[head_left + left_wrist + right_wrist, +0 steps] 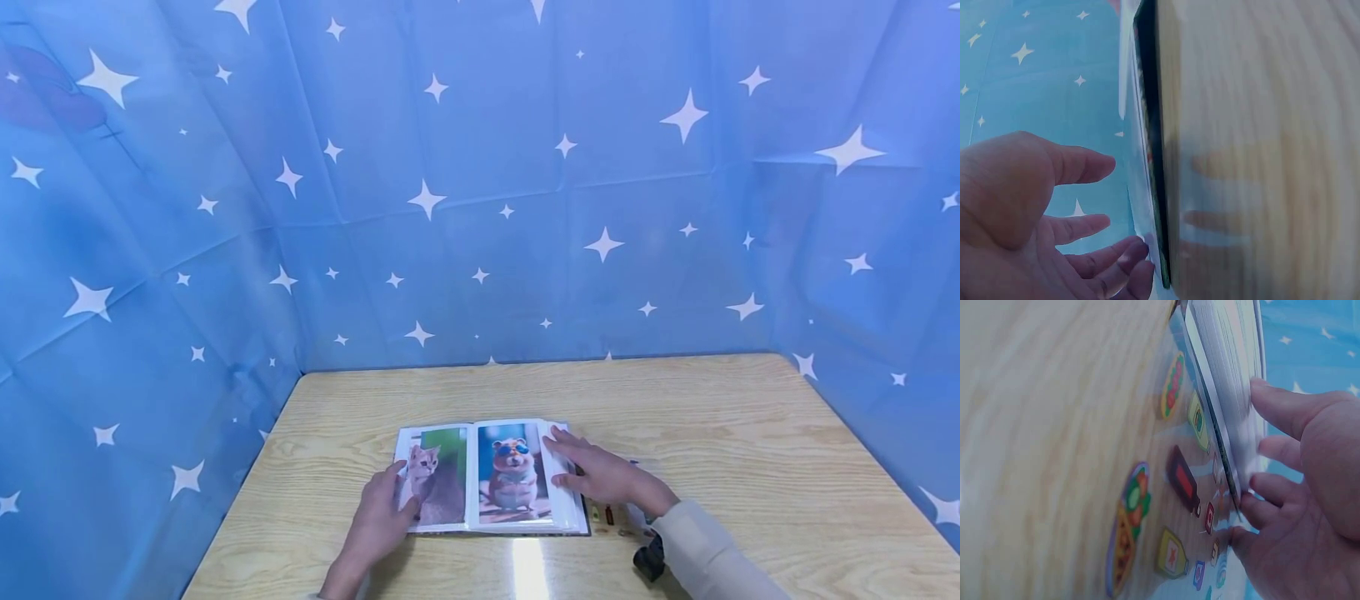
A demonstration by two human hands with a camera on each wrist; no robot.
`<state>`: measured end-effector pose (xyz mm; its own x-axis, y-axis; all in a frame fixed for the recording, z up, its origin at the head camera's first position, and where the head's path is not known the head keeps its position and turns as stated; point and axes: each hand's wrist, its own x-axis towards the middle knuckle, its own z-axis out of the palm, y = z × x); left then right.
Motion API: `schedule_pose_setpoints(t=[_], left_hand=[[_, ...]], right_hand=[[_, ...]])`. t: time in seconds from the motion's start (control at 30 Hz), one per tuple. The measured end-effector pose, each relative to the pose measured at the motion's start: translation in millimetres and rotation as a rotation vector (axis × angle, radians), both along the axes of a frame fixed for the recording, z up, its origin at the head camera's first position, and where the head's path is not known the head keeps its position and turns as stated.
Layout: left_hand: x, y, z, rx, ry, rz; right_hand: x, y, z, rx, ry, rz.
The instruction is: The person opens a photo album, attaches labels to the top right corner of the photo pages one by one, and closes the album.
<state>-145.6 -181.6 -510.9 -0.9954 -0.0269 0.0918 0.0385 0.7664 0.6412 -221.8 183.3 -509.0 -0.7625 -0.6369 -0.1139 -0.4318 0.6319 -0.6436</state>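
Note:
A photo album [472,492] lies spread out on the wooden table. Its left page carries a picture of a cat [446,487], and the right page a picture of a hamster in sunglasses [513,475]. My left hand [378,512] is at the left page's outer edge, thumb and fingers apart and relaxed. In the left wrist view, its lower fingers reach the album's edge [1150,147]. My right hand [603,475] rests over the outer edge of the right page with fingers extended. The right wrist view shows its fingertips along the stack of page edges [1229,369].
A clear sheet with food stickers [1182,478] lies on the table right of the album, partly under my right arm in the head view. A black device [649,558] sits at the right cuff. A blue star-patterned cloth [510,242] hangs behind the wooden table [360,400].

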Motion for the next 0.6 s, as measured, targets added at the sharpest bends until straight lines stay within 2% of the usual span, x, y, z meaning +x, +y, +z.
schedule_pose_setpoints(t=[0.13, 0.2, 0.27, 0.37, 0.43, 0.6], left_hand=[[0.0, 10.5, -1.4, -0.099, 0.104, -0.076], [-0.6, 16.3, -2.0, -0.142, 0.153, -0.143], [-1.6, 21.7, -2.4, -0.178, 0.170, -0.212], [-1.8, 28.2, -2.0, -0.216, 0.152, -0.300], [-1.6, 31.4, -1.6, -0.242, 0.115, -0.344], [0.4, 35.2, 0.3, -0.281, 0.007, -0.391]], right_hand=[[-0.1, 0.1, -0.2, -0.007, -0.007, -0.005], [0.1, 0.5, -0.3, -0.008, -0.005, -0.006], [0.0, 0.9, -0.7, -0.008, 0.002, -0.002], [-0.1, 1.0, -1.1, -0.016, 0.008, 0.010], [-0.1, 1.2, -1.5, -0.028, 0.002, 0.022], [-0.1, 1.9, -0.5, -0.048, -0.012, 0.044]])
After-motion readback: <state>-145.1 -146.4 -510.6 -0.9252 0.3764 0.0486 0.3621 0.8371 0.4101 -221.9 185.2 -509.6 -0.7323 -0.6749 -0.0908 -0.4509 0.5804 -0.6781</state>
